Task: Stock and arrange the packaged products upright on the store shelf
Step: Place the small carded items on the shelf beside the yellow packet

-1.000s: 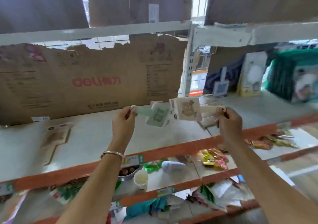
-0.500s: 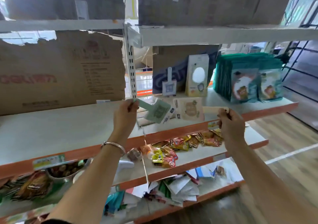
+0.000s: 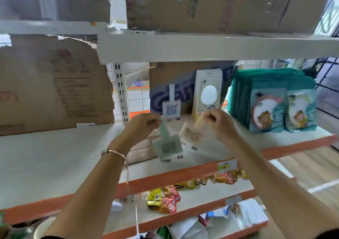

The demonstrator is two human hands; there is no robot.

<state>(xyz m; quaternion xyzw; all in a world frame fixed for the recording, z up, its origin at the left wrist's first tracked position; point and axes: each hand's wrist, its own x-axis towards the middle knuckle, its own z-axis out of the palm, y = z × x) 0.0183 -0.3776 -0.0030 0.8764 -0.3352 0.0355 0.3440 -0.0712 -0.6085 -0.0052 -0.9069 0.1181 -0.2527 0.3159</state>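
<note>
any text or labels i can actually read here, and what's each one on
No word reads in full.
"Cam", large white letters, partly hidden: blue box behind the standing packs.
Print block on left carton: blurred.
Price tag on orange shelf edge: too small.
Teal packs: bear picture, text blurred.
Green pack in left hand, beige pack in right hand: unreadable.

Blurred print on green product (image 3: 167, 145), handle top hidden by left hand (image 3: 142, 124)

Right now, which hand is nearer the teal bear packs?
Right. The right hand is just left of the teal bear packs; the left hand is further left.
</note>
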